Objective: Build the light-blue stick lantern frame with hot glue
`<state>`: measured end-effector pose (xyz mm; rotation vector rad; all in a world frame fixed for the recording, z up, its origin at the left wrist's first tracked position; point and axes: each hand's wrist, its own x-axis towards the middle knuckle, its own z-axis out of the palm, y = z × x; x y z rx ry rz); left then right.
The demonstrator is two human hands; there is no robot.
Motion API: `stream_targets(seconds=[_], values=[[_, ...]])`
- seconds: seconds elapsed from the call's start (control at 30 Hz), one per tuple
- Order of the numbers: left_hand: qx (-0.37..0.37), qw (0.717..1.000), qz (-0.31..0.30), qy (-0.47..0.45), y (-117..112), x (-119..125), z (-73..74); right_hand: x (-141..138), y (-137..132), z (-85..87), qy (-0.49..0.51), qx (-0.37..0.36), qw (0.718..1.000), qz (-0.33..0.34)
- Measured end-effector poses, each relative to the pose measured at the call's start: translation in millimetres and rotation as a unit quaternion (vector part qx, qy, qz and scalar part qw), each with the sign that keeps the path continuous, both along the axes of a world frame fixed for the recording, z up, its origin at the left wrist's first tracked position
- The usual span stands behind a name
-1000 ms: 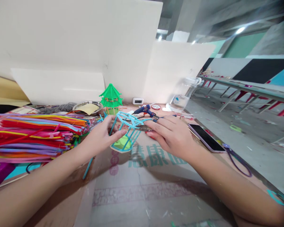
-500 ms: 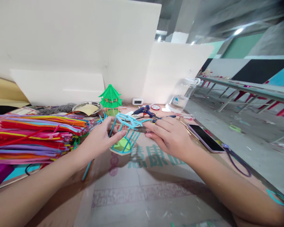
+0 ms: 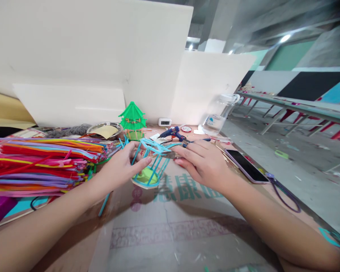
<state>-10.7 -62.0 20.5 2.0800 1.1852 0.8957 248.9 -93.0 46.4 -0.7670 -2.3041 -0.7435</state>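
A small pavilion-shaped frame (image 3: pixel 154 170) made of blue pipe cleaners stands tilted above the table, with a light green floor and crossing blue strips on top. My left hand (image 3: pixel 132 160) is closed round its left posts. At the upper right edge of the frame, my right hand (image 3: pixel 202 160) grips a pliers-like metal tool (image 3: pixel 172 155), mostly hidden by the fingers. Its tip meets the blue strips; whether it bites on one I cannot tell. Behind the frame stands a finished-looking green pavilion (image 3: pixel 132 119) with a tiered roof.
Bundles of coloured pipe cleaners (image 3: pixel 39 162) lie at left, near a metal dish (image 3: pixel 117 130). A blue glue gun (image 3: pixel 171 132), small white clock (image 3: pixel 164 121) and water bottle (image 3: pixel 217 117) are at the back. On the right lies a phone (image 3: pixel 246 166) with a strap.
The blue frame has tipped slightly and its base has dropped a little toward me. The tool's tip now shows less beside the top strips. Both hands stay nearly in place.
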Motion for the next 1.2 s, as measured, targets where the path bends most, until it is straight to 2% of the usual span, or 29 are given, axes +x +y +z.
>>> stream_targets(seconds=[0.47, 0.63, 1.2], values=[[0.001, 1.0, 0.0, -0.01, 2.9, 0.5, -5.2, -1.2, -1.9, 1.6, -0.002, 0.002, 1.0, 0.003], [0.008, 1.0, 0.008, -0.002, 3.9, 0.4, -1.6, -1.4, -2.9, 2.8, 0.033, -0.001, 0.999, 0.005], [0.035, 0.998, 0.04, 0.034, 0.0, 0.9, 0.1, -1.8, 1.1, -3.5, 0.022, 0.004, 1.0, -0.009]])
